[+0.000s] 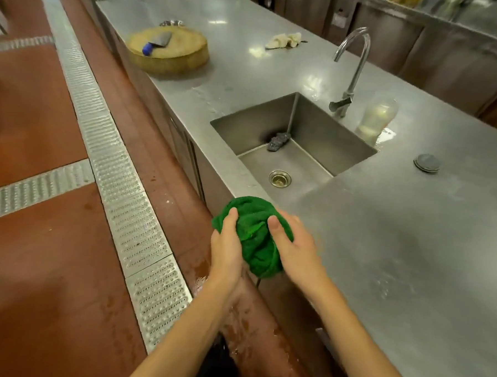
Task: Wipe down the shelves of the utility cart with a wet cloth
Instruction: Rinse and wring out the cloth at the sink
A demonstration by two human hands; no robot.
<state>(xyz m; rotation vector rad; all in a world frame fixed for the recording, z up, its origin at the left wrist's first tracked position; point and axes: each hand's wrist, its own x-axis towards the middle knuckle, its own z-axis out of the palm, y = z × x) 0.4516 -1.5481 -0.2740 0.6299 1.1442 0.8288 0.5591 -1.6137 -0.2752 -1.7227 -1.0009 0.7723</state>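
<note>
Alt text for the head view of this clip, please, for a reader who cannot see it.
The left hand and right hand grip a bunched green terry cloth at the front edge of a stainless steel counter. Beyond them sits a rectangular steel sink with a gooseneck tap, and farther off a round wooden chopping block bearing a blue-handled cleaver.

Fingers of left hand (227, 245) behind green cloth (253, 234), right hand (293, 245) edge blurred, container (376, 117) beside tap (354, 67) hazy, contents unclear

A long stainless steel desk (412, 225) with a sunken sink (325, 126) and gooseneck faucet (354, 64) stands beside a red floor (36, 263) crossed by metal drain grates (121, 176); steel cabinets (407, 44) stand behind.
</note>
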